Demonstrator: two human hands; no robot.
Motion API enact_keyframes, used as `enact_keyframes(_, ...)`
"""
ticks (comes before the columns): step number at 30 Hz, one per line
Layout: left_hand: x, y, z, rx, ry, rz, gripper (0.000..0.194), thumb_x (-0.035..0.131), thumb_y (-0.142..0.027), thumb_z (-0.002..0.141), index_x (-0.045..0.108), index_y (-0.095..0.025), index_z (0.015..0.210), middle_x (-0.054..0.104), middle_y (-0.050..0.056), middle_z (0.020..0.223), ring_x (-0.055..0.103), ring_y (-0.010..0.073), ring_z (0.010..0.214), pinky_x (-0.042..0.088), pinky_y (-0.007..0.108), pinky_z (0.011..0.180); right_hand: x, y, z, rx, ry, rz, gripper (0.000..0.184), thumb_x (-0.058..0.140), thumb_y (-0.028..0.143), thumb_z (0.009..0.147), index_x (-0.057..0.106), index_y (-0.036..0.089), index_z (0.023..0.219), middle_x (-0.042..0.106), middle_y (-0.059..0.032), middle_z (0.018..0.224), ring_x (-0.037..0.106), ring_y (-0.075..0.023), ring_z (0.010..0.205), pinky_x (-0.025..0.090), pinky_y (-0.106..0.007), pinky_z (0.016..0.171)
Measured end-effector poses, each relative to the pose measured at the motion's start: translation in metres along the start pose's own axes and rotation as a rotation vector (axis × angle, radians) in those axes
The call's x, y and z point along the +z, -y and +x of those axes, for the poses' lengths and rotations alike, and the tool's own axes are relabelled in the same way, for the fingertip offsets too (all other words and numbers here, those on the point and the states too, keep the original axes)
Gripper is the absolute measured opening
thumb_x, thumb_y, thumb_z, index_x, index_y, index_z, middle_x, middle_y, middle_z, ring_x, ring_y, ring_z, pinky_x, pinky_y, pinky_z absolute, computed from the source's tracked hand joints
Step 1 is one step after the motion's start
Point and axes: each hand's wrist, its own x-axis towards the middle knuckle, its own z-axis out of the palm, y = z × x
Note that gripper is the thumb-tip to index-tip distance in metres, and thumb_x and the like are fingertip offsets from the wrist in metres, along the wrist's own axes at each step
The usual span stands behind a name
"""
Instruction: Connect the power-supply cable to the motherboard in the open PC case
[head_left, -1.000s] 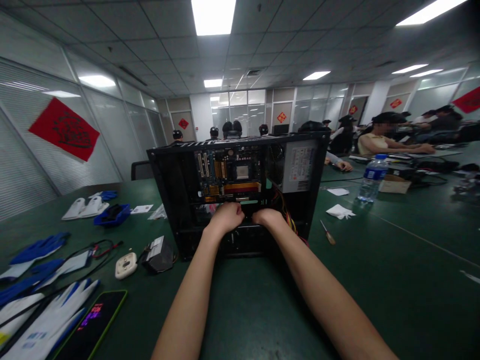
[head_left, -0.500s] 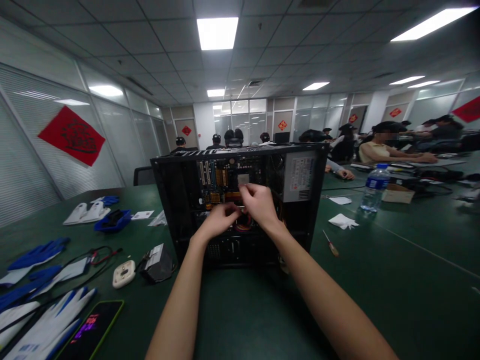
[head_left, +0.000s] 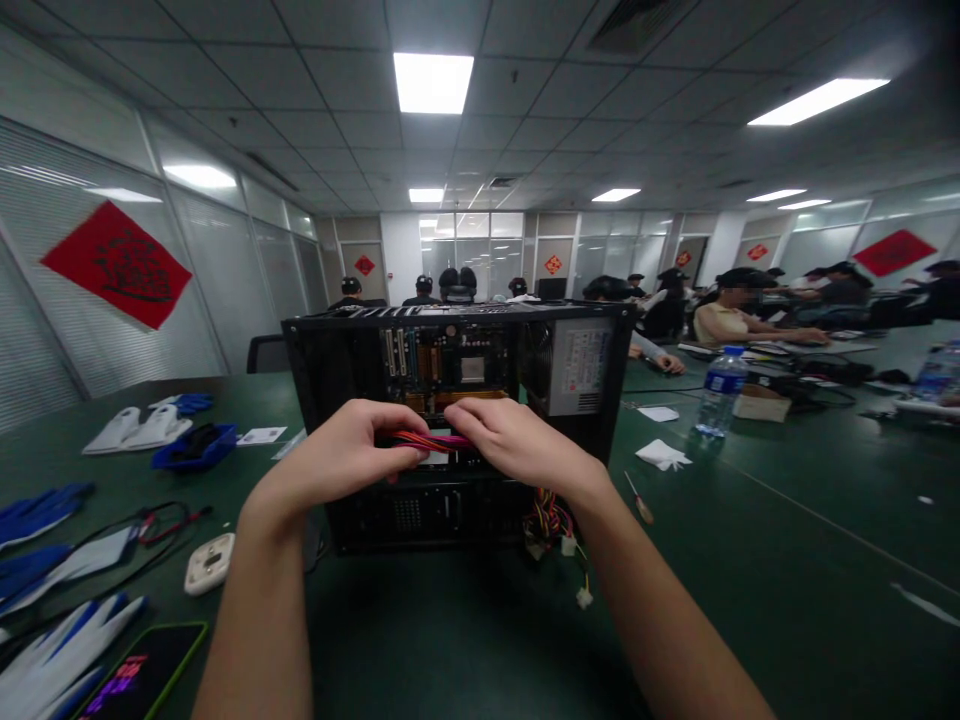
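Observation:
An opened black computer case stands in front of me, its motherboard facing my way. Across the opening runs a bundle of red, orange and pink cables. My left hand pinches the bundle's left part between thumb and fingers. My right hand is closed over its right part, the thumb hidden behind. Above the hands shows the square processor. A labelled power supply fills the upper right of the case. From the lower right hang more cables with white plugs.
To the right are a screwdriver, a crumpled tissue, a water bottle and a small box. Gloves, a phone, a white device and a blue tray lie left. A person sits beyond.
Both hands have come nearer to me and wider apart, drawing the cable bundle into view. The plugged cables at the lower right now show. My view has shifted slightly.

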Motion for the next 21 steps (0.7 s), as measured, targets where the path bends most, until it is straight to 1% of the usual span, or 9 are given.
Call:
enact_keyframes(1,0.001,-0.005,-0.001,0.011,-0.016,0.017,0.028,0.065,-0.039,0.083,0.076,-0.017,0.097,0.073,0.003,0.080,0.064,0.0172,0.068,0.048,0.025,0.061,-0.003,0.006,-0.005,0.012,0.072,-0.056,0.051,0.036,0.053,0.104,0.072,0.019,0.093,0.073,-0.0063,0.089,0.066,-0.0192,0.082,0.039,-0.027,0.072)
enact_keyframes(3,0.003,-0.012,-0.001,0.061,-0.053,0.049,0.025,0.065,-0.037,0.083,0.076,-0.018,0.094,0.074,0.004,0.083,0.066,0.0180,0.072,0.050,0.025,0.063,-0.008,0.016,-0.014,0.030,0.139,-0.131,0.059,0.032,0.060,0.103,0.073,0.019,0.092,0.072,-0.0070,0.087,0.066,-0.0196,0.078,0.038,-0.026,0.067)
enact_keyframes(6,0.004,-0.015,0.001,0.171,-0.129,0.044,0.024,0.070,-0.035,0.082,0.076,-0.019,0.097,0.076,0.005,0.092,0.070,0.0210,0.083,0.055,0.028,0.074,-0.013,0.026,-0.021,0.045,0.141,-0.238,0.062,0.036,0.069,0.098,0.073,0.019,0.101,0.073,-0.0088,0.090,0.066,-0.0209,0.076,0.037,-0.026,0.063)
enact_keyframes(7,0.004,-0.014,0.001,0.208,-0.154,0.019,0.025,0.072,-0.034,0.080,0.076,-0.019,0.100,0.076,0.005,0.095,0.070,0.0217,0.087,0.056,0.029,0.077,-0.015,0.028,-0.022,0.051,0.139,-0.267,0.063,0.038,0.071,0.096,0.074,0.019,0.100,0.073,-0.0090,0.088,0.066,-0.0210,0.074,0.036,-0.026,0.061)
enact_keyframes(11,0.006,-0.009,0.006,0.342,-0.204,-0.215,0.034,0.076,-0.031,0.080,0.071,-0.018,0.112,0.074,0.008,0.106,0.070,0.0223,0.092,0.057,0.029,0.079,-0.027,0.031,-0.029,0.064,0.185,-0.335,0.063,0.041,0.070,0.096,0.073,0.018,0.082,0.069,-0.0074,0.075,0.061,-0.0181,0.062,0.034,-0.026,0.056)
enact_keyframes(14,0.014,-0.013,0.015,0.396,-0.187,-0.401,0.045,0.075,-0.031,0.082,0.064,-0.018,0.124,0.072,0.010,0.112,0.070,0.0206,0.089,0.058,0.029,0.077,-0.030,0.029,-0.033,0.058,0.196,-0.388,0.057,0.046,0.064,0.097,0.073,0.016,0.081,0.067,-0.0070,0.071,0.059,-0.0171,0.059,0.036,-0.027,0.057)
enact_keyframes(17,0.029,-0.025,0.025,0.428,-0.134,-0.465,0.053,0.072,-0.030,0.085,0.057,-0.019,0.134,0.071,0.010,0.110,0.069,0.0213,0.094,0.057,0.030,0.080,-0.027,0.022,-0.033,-0.021,0.252,-0.336,0.046,0.056,0.057,0.095,0.073,0.015,0.085,0.068,-0.0066,0.075,0.062,-0.0185,0.064,0.041,-0.027,0.058)
enact_keyframes(19,0.038,-0.032,0.032,0.442,-0.090,-0.466,0.055,0.071,-0.029,0.086,0.055,-0.020,0.138,0.071,0.009,0.106,0.068,0.0214,0.096,0.056,0.030,0.083,-0.026,0.016,-0.031,-0.097,0.275,-0.219,0.038,0.063,0.052,0.092,0.073,0.016,0.085,0.069,-0.0052,0.077,0.064,-0.0195,0.071,0.045,-0.027,0.062)
enact_keyframes(21,0.044,-0.036,0.038,0.464,-0.098,-0.500,0.058,0.071,-0.030,0.086,0.053,-0.022,0.140,0.071,0.008,0.104,0.068,0.0209,0.095,0.056,0.030,0.084,-0.029,0.011,-0.029,-0.148,0.261,-0.100,0.033,0.067,0.049,0.090,0.073,0.016,0.084,0.069,-0.0036,0.077,0.065,-0.0193,0.076,0.048,-0.027,0.066)
